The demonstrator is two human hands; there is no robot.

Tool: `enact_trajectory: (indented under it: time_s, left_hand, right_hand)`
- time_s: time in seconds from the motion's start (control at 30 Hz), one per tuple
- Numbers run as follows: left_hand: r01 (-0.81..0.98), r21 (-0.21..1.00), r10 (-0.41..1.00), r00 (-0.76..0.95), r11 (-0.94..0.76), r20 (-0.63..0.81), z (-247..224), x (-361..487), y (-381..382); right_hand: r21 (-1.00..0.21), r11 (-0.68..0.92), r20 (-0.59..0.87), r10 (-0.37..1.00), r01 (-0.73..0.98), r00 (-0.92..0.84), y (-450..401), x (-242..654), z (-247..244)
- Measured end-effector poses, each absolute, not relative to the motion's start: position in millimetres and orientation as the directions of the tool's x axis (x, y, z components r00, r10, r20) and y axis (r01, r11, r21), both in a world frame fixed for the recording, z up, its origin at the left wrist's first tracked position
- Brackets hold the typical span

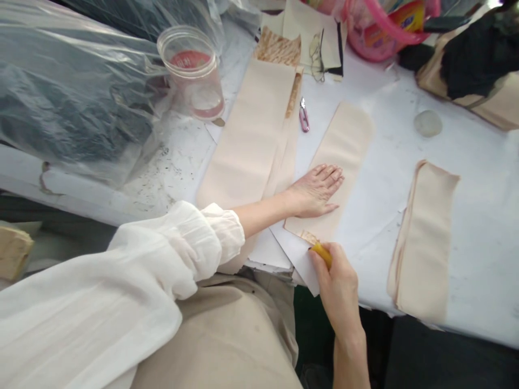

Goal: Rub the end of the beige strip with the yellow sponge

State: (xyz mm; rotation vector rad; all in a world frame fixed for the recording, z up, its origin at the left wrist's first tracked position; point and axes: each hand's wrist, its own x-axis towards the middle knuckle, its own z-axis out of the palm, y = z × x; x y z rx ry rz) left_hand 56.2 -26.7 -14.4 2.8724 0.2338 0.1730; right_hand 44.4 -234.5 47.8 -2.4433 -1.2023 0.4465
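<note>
My left hand [315, 191] lies flat, fingers stretched out, on a beige strip of leather-like material [346, 132]. Between the thumb and fingers of my right hand [338, 283] is a short yellow stick-like tool [323, 253], its exact kind unclear. The tool is close to the strip's near end, where a brown smeared patch [308, 236] shows. A sheet of white paper [298, 256] lies under that end. Left of the strip, larger beige pieces [255, 124] overlap one another, partly covered by my left forearm. Pink thread snips [304, 115] lie just beyond my left hand.
A folded beige stack [430, 237] lies at the right, with a pale round disc [427, 123] behind it. A clear plastic tub [194, 81] stands beside plastic-wrapped dark goods [77, 92]. Farther back are eyeglasses [317, 56] and a pink basket [371, 40].
</note>
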Motion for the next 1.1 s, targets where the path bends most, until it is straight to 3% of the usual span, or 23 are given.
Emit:
enact_trajectory:
  time_s: [0.07, 0.17, 0.33, 0.47, 0.57, 0.67, 0.77, 0.9, 1.0, 1.1]
  left_hand:
    - [0.144, 0.259, 0.173, 0.98, -0.955, 0.094, -14.7, 56.6, -27.3]
    - [0.146, 0.258, 0.175, 0.98, -0.955, 0.094, -16.6, 57.2, -27.7]
    - [0.137, 0.271, 0.175, 0.977, -0.953, 0.123, -17.3, 57.5, -27.6]
    - [0.129, 0.306, 0.17, 0.979, -0.943, 0.113, -16.0, 57.5, -27.4]
    - [0.129, 0.3, 0.172, 0.978, -0.945, 0.121, -17.1, 58.6, -27.7]
    - [0.142, 0.279, 0.179, 0.977, -0.95, 0.113, -18.6, 59.7, -28.1]
    - [0.139, 0.272, 0.176, 0.978, -0.952, 0.116, -18.8, 59.2, -28.4]
    - [0.13, 0.278, 0.173, 0.975, -0.952, 0.137, -18.0, 58.1, -29.0]
    - [0.131, 0.287, 0.177, 0.975, -0.949, 0.138, -18.1, 58.9, -29.3]
    - [0.126, 0.301, 0.177, 0.973, -0.945, 0.15, -18.7, 60.0, -29.2]
  right_hand:
    - [-0.501, -0.552, -0.041, 0.784, 0.666, 0.619, -231.1, 48.1, 49.0]
    - [-0.433, -0.523, 0.037, 0.803, 0.734, 0.594, -209.0, 51.7, 42.7]
    - [-0.301, -0.489, -0.017, 0.861, 0.819, 0.508, -200.1, 43.1, 34.1]
    - [-0.404, -0.476, -0.076, 0.868, 0.781, 0.49, -227.1, 39.8, 46.5]
    - [-0.495, -0.453, 0.032, 0.843, 0.742, 0.536, -222.9, 46.1, 51.3]
    - [-0.426, -0.451, 0.112, 0.834, 0.784, 0.541, -201.4, 49.2, 43.7]
    - [-0.358, -0.469, 0.03, 0.859, 0.808, 0.512, -197.2, 43.8, 36.4]
    - [-0.422, -0.475, -0.089, 0.869, 0.772, 0.486, -220.1, 41.5, 46.3]
    - [-0.465, -0.451, -0.005, 0.861, 0.761, 0.508, -217.6, 47.0, 52.3]
    - [-0.415, -0.463, 0.088, 0.836, 0.783, 0.541, -198.4, 46.0, 44.0]
